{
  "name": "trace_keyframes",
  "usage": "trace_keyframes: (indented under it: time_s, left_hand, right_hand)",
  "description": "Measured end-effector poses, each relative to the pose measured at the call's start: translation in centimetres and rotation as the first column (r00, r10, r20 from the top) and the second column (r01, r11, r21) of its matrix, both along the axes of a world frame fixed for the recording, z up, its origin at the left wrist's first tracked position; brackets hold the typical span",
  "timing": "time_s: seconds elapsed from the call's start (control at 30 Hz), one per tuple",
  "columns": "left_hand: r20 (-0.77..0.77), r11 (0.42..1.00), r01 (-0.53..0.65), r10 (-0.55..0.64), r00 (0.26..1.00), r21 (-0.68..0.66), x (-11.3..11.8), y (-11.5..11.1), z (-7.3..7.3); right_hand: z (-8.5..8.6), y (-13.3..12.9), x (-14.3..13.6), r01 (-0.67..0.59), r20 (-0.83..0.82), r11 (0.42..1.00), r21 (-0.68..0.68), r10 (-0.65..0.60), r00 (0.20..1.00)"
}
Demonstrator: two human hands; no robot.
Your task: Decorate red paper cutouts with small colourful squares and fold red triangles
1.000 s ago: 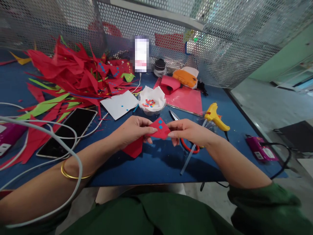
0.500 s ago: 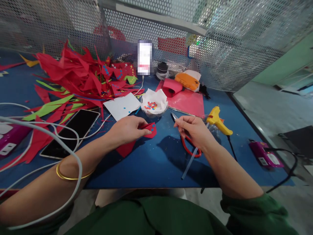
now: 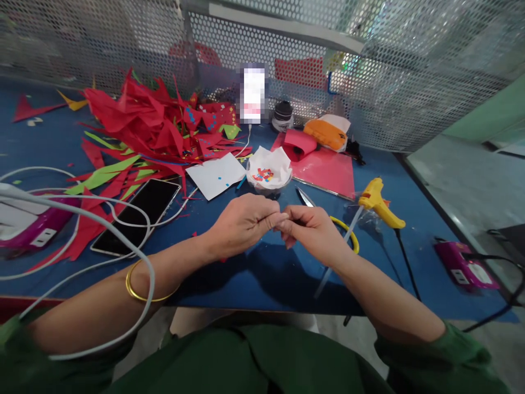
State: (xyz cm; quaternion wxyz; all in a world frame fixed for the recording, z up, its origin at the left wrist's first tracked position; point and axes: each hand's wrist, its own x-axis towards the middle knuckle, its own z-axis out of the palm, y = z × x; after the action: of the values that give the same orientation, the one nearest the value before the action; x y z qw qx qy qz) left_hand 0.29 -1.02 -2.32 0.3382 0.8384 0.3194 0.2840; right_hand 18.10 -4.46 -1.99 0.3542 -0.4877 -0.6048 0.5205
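Observation:
My left hand (image 3: 248, 227) is closed, its fingertips meeting those of my right hand above the table. The red paper piece with blue dots that it held a moment ago is hidden behind it, though a small bit of red (image 3: 223, 260) shows below the hand. My right hand (image 3: 314, 235) is closed in a pinch, and what lies between its fingertips is too small or hidden. Scissors (image 3: 304, 196) lie on the table behind my right hand, partly covered by it. In front of both hands stands a paper-lined bowl (image 3: 283, 183) holding small coloured paper bits (image 3: 262, 174).
White paper (image 3: 213, 178) with blue bits lies left of the bowl. Red and green cut pieces (image 3: 143, 120) are heaped at left, near a dark phone (image 3: 141, 213) and white cables. A yellow glue gun (image 3: 381, 202) stands at right, a purple power strip (image 3: 467, 265) beyond.
My hands have come together from apart, hiding the red paper piece. The view has shifted slightly left, so the table things appear further right.

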Motion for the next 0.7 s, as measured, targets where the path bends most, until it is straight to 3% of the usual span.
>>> trace_keyframes:
  time_s: [0.07,0.13,0.2,0.3,0.4,0.5,0.6,0.7]
  left_hand:
    - [0.061,0.992,-0.001,0.008,0.998,-0.124,-0.2,0.1,0.3]
    - [0.111,0.977,-0.069,0.093,0.989,-0.201,-0.4,0.3,0.7]
    - [0.101,0.965,-0.213,0.230,0.968,-0.155,-0.8,0.7,1.2]
    - [0.000,0.894,-0.448,0.448,0.894,-0.020,-1.6,1.6,1.6]
    - [-0.186,0.827,-0.548,0.562,0.806,0.123,-2.4,2.7,1.5]
    - [-0.403,0.858,-0.485,0.508,0.761,0.166,-2.9,3.6,0.8]
    - [-0.543,0.924,-0.379,0.344,0.766,0.052,-3.0,3.9,0.1]
    - [-0.577,0.948,-0.316,0.238,0.781,-0.037,-3.0,3.9,-0.3]
  right_hand:
    - [0.0,0.1,0.3,-0.035,-0.050,0.999,-0.008,0.034,0.998]
    - [0.1,0.4,1.0,0.016,-0.044,0.999,0.038,-0.014,0.999]
    - [0.0,0.9,2.2,0.141,0.026,0.983,0.122,-0.145,0.989]
    - [-0.5,2.1,4.2,0.313,0.205,0.891,0.328,-0.390,0.898]
    - [-1.3,3.2,5.7,0.310,0.382,0.794,0.522,-0.543,0.748]
    - [-2.2,3.8,6.1,0.179,0.478,0.781,0.598,-0.527,0.702]
    - [-2.9,3.9,5.8,0.084,0.523,0.798,0.597,-0.467,0.713]
    - [-3.2,3.8,5.5,0.056,0.548,0.808,0.587,-0.446,0.708]
